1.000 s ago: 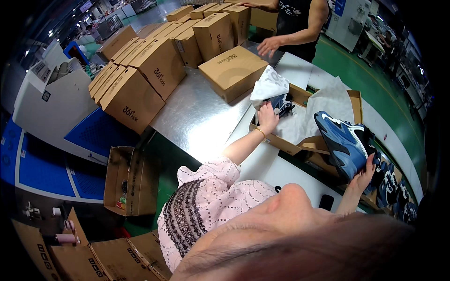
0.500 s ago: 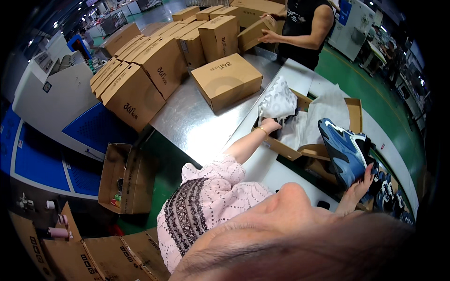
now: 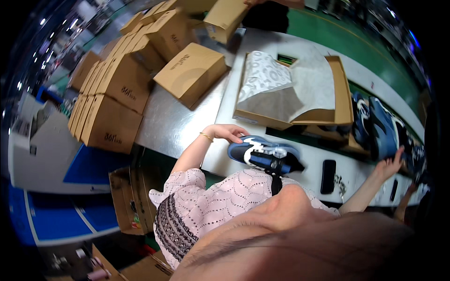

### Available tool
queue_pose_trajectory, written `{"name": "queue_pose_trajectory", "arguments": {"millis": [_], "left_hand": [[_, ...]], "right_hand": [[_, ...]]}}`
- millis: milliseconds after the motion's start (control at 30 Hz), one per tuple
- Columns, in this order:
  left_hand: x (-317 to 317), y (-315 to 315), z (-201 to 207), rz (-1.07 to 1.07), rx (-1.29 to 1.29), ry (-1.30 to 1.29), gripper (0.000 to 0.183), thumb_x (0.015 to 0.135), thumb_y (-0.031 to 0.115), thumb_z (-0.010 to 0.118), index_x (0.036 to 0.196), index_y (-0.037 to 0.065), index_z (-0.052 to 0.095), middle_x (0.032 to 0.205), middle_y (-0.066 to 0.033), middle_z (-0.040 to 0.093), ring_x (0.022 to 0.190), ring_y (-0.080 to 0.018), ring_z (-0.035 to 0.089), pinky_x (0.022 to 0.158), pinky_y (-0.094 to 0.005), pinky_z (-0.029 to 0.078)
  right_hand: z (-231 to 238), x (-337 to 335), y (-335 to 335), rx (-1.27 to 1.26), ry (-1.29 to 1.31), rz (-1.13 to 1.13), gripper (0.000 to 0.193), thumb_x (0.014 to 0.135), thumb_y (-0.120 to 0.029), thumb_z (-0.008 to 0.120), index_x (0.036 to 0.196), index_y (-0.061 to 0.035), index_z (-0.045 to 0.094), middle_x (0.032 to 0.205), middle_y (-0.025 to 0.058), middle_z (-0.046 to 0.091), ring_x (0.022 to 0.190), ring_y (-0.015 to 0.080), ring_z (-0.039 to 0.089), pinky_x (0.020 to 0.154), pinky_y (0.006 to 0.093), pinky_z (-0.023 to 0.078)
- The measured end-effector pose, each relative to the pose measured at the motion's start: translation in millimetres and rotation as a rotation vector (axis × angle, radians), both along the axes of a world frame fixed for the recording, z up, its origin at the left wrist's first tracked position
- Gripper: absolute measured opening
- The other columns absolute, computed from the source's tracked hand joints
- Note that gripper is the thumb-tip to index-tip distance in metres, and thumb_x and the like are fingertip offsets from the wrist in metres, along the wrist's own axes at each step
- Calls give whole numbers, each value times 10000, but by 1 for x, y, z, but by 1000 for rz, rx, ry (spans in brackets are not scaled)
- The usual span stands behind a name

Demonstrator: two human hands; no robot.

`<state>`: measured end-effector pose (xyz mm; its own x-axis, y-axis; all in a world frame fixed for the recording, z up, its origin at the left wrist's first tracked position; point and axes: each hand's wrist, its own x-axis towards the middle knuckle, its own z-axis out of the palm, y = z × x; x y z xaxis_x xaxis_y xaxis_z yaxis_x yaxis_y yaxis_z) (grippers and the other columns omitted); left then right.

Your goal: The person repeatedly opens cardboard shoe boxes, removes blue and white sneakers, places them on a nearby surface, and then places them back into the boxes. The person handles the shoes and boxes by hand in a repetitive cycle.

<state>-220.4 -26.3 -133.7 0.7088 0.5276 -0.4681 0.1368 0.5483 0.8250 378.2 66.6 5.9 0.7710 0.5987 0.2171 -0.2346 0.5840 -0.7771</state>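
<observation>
With our left hand [image 3: 228, 133], we pinch the left end of a blue, black and white shoe [image 3: 262, 154]. Our right hand [image 3: 390, 166], half open, touches a blue-and-white shoe [image 3: 384, 131]; we can't tell if it grips.

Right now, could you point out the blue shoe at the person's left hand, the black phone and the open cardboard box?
Blue shoe [image 3: 264, 154]: head view, middle of its upper.
Black phone [image 3: 328, 177]: head view, middle of its dark face.
Open cardboard box [image 3: 343, 91]: head view, its right-hand wall.

Glare on the metal tabletop [image 3: 180, 122], slight blur, dark curved edges.
</observation>
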Motion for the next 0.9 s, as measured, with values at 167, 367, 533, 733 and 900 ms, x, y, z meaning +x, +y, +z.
{"name": "queue_pose_trajectory", "arguments": {"millis": [167, 367, 533, 733, 900], "left_hand": [[-10, 51, 48, 438, 673, 874, 329, 845, 268, 601, 1077, 40, 561, 1126, -147, 585, 1011, -263, 576, 829, -345, 480], [37, 113, -2, 252, 1358, 988, 380, 908, 406, 443, 1149, 160, 602, 1213, -96, 561, 1178, -288, 449, 1033, -465, 264], [68, 107, -28, 238, 1137, 703, 380, 933, 394, 405, 1104, 136, 626, 1139, -29, 611, 1137, -222, 488, 1023, -474, 251], [69, 98, -29, 1133, 910, 123, 313, 947, 300, 449, 1073, 55, 598, 1124, -47, 594, 1076, -136, 507, 912, -287, 385], [15, 56, -22, 1088, 884, 236, 218, 920, 128, 497, 1111, 30, 536, 1008, -75, 616, 953, -146, 585, 812, -261, 465]], "right_hand": [[-1, -26, -41, -106, -248, 124, 259, 822, -120, 671, 1051, -18, 604, 959, 32, 591, 881, 104, 537, 793, 227, 403], [21, -76, -56, 34, -72, 229, 267, 850, -125, 640, 1076, -15, 549, 970, 72, 585, 887, 130, 548, 794, 231, 417], [54, -166, -72, 345, -622, 313, 200, 867, -68, 576, 1042, 17, 530, 1027, 138, 567, 936, 202, 535, 865, 294, 392], [57, -227, -73, 131, -691, 750, 221, 832, -67, 628, 1025, 12, 557, 982, 48, 568, 858, 105, 502, 787, 204, 371], [43, -213, -60, -36, -430, 792, 241, 870, -92, 587, 1098, -15, 578, 922, 12, 594, 878, 80, 540, 808, 214, 409]]}}
